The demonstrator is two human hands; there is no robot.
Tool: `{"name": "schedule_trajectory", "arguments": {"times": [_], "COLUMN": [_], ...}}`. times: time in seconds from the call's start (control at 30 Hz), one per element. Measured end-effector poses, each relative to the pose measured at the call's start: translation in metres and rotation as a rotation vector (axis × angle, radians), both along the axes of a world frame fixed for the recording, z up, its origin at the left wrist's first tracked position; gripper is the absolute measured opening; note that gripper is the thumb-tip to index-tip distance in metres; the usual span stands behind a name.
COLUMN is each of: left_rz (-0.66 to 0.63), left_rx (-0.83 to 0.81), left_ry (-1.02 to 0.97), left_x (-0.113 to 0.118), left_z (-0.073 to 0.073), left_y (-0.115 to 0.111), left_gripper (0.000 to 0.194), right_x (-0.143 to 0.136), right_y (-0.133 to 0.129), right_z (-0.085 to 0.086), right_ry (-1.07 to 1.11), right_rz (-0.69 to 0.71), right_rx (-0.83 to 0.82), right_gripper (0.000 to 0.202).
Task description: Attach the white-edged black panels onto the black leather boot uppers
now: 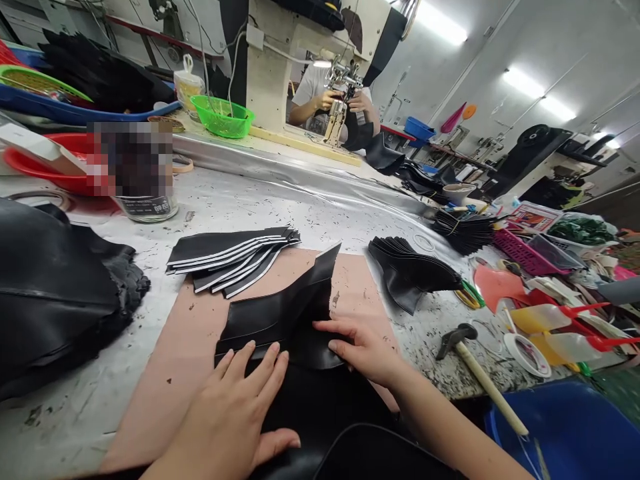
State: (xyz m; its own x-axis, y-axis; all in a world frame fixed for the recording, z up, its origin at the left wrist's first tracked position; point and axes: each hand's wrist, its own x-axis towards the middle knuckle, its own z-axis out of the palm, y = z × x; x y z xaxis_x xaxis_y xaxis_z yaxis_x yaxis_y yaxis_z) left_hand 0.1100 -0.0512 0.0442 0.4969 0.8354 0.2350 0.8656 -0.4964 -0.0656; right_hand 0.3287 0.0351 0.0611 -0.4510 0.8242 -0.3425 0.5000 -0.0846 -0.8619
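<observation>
Bright ceiling tube lights (525,83) glare at right; edges bend, jar label pixelated.

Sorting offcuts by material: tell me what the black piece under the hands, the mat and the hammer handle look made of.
Black piece: probably leather or a synthetic, smooth, faint sheen, lies flat.
Mat: matte pinkish-brown board or rubber; unclear which.
Hammer handle: pale, likely wood.
</observation>
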Motion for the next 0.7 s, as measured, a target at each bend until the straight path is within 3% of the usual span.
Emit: {"name": "schedule_trajectory", "arguments": {"times": [0.2, 0.4, 0.5, 0.6, 0.7], "left_rz": [-0.016, 0.029, 0.021, -0.043, -0.108], "left_rx": [0.033, -0.137, -0.117, -0.037, 0.013], "left_ry": [0.037, 0.029, 0.040, -0.027, -0.088], "left_x": [0.025, 0.052, 0.054, 0.053, 0.054], "left_z": [0.002, 0.003, 0.005, 0.004, 0.001], "left_y": [-0.002, -0.003, 0.000, 0.002, 0.004], "left_gripper": [0.076, 0.083, 0.076, 0.071, 0.064], "right_x": [-0.003, -0.006, 0.003, 0.020, 0.033], "right_y": [-0.004, -0.007, -0.003, 0.003, 0.006], "right_z": [-0.003, -0.007, -0.004, -0.003, -0.005], "right_ry": [-0.073, -0.064, -0.084, -0.092, -0.035], "right_rz": [0.016, 0.029, -0.085, -0.177, -0.163], "right_rx": [0.225, 0.383, 0.314, 0.152, 0.004], "right_gripper": [0.043, 0.042, 0.031, 0.007, 0.011]}}
